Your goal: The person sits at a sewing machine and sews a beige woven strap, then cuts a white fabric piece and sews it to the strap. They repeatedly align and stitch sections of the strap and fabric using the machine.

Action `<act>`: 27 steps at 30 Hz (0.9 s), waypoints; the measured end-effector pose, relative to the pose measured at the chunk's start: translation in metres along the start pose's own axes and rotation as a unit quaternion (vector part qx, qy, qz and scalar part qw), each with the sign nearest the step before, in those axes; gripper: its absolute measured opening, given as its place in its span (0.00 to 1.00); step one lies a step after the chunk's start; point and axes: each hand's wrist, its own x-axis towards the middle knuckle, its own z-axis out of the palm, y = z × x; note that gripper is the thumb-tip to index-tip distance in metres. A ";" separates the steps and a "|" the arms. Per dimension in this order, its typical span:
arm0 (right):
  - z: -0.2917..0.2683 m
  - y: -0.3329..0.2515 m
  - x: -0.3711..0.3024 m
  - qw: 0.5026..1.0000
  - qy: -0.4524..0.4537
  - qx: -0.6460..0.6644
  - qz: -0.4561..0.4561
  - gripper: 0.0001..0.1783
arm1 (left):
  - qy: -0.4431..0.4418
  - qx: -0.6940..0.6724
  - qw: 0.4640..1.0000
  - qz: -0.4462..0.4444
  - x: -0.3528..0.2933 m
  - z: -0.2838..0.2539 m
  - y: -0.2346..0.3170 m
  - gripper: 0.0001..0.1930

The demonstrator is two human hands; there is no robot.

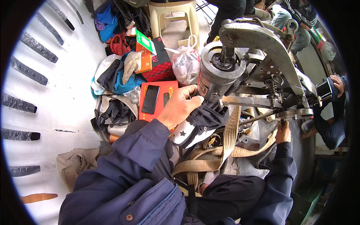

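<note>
A worn metal hand-cranked sewing machine (258, 41) stands in front of me, with a round cylindrical head (221, 73) on its left side. My left hand (179, 108) is closed, thumb and fingers pinching black cloth (208, 116) right beside that head. Below the cloth spreads a white piece (191, 133) with a dark star on it; whether the two are one item I cannot tell. My right hand (284, 133) is closed at the machine's hand wheel (294, 114), gripping at its underside; the fingers are partly hidden.
Left of the machine, a black phone (150, 99) lies on a red box (159, 88), near a plastic bag (185, 62) and heaped clothes (108, 75). A cream stool (172, 9) stands behind. Webbing straps (202, 165) hang below. Another person's hand (337, 85) is at far right.
</note>
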 end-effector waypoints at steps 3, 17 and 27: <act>-0.050 -0.075 -0.032 0.996 0.031 -0.067 -0.056 0.19 | -0.006 0.014 1.000 0.003 0.001 -0.001 0.000 0.11; -0.054 -0.330 -0.087 0.923 0.015 0.180 -0.339 0.20 | 0.025 -0.012 0.999 0.026 -0.003 0.007 -0.001 0.13; -0.073 -0.244 -0.083 0.925 0.041 0.241 -0.292 0.07 | 0.023 0.005 1.000 0.015 -0.001 0.004 -0.004 0.12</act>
